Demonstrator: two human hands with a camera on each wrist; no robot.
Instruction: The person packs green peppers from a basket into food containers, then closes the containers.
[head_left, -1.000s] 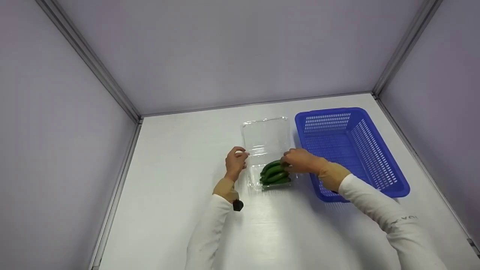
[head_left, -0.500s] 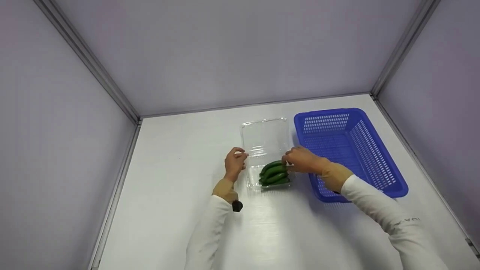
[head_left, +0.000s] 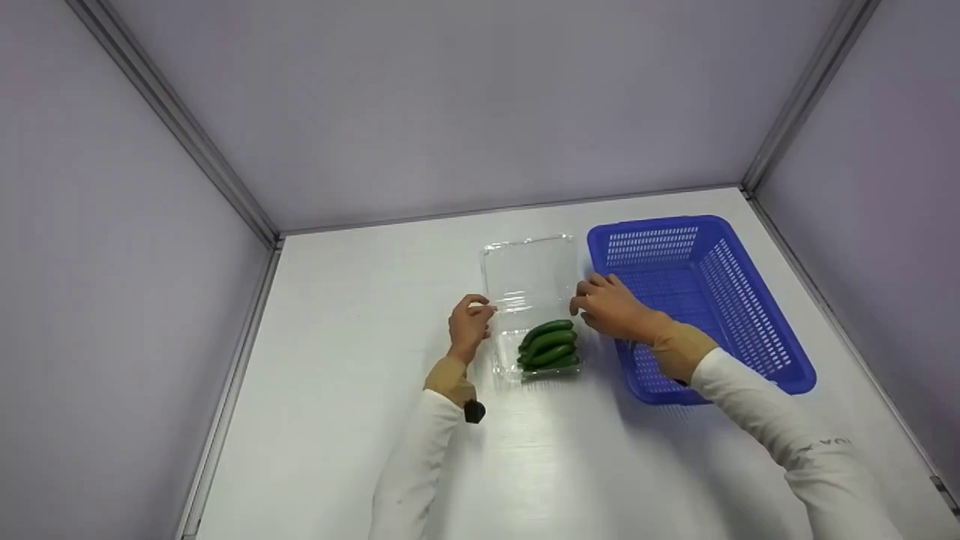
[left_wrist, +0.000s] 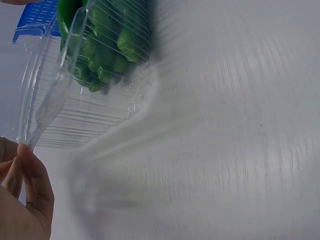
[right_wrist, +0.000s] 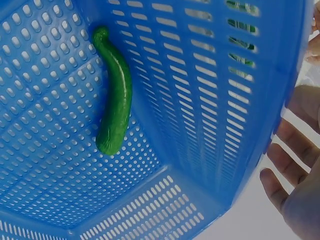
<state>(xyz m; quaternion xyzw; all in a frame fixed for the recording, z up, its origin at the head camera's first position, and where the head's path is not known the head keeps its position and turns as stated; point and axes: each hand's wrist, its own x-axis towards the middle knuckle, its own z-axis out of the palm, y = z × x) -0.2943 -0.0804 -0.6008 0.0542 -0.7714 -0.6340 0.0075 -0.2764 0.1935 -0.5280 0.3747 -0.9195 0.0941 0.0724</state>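
My left hand [head_left: 469, 330] pinches the left edge of a clear plastic clamshell box [head_left: 508, 341] near its fold. The box's lid [head_left: 529, 270] lies folded back, away from me. Several green cucumbers [head_left: 550, 346] lie side by side in the box's near half, and their ends show through the wall in the left wrist view. My right hand [head_left: 611, 306] is above the gap between the box and a blue basket [head_left: 780, 315], holding nothing, its fingers loosely bent. One curved cucumber [right_wrist: 117, 95] lies in the basket; my right arm mostly hides it in the head view.
The perforated basket stands just right of the box, its tall side wall between them. A white table [head_left: 360, 390] carries everything. Grey panels [head_left: 487, 112] enclose the back and both sides.
My right hand has let go of the cucumbers at the box's right side and shifted up and right toward the basket. The left hand has stayed at the box edge.
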